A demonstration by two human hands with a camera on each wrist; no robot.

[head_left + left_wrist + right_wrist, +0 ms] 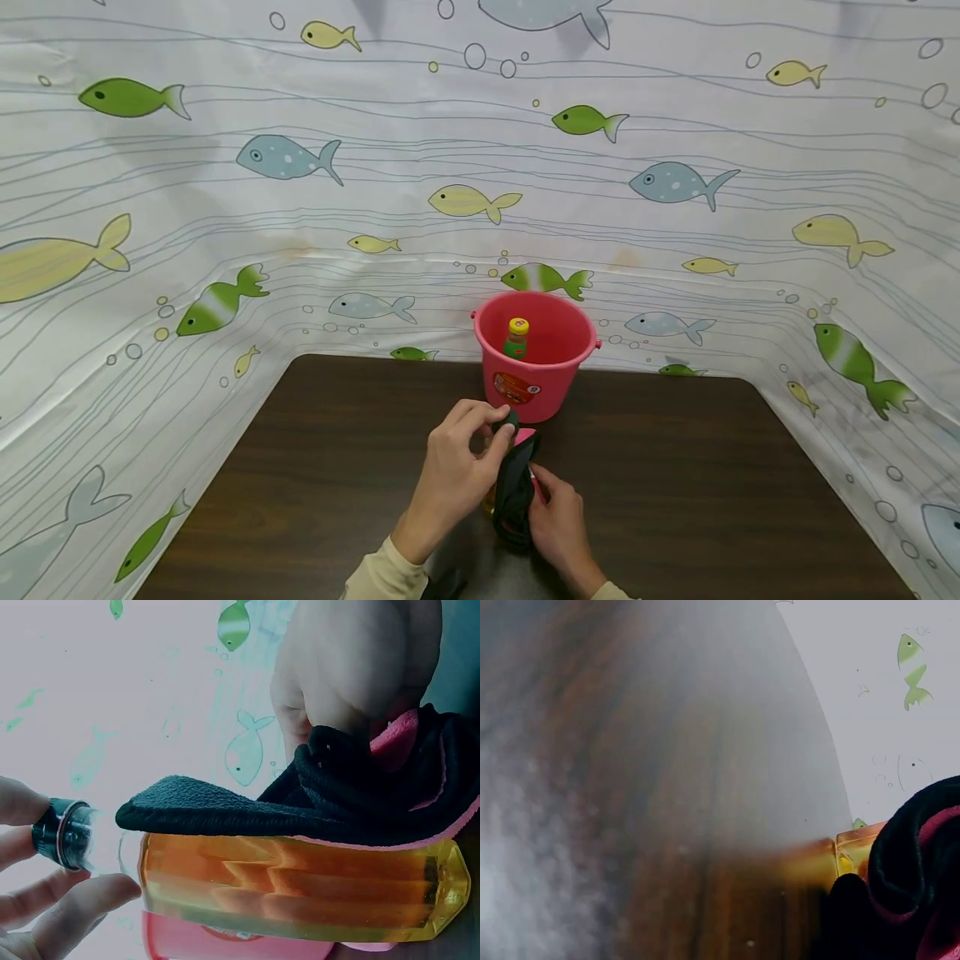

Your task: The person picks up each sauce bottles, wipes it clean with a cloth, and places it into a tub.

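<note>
A clear bottle of amber liquid fills the lower half of the left wrist view, lying across it with its neck to the left. My left hand pinches the dark cap between fingers and thumb, the thumb tip near the bottle's shoulder. With my right hand I grip a bunched black and pink cloth, which lies along the bottle's side. In the head view, cloth and left hand hide most of the bottle. The right wrist view shows only the bottle's base beside the folded cloth.
Just beyond my hands, a pink bucket stands on the dark wooden table. Inside it is a small bottle with a yellow cap and green label. A white fish-patterned sheet rises behind the table and along both sides.
</note>
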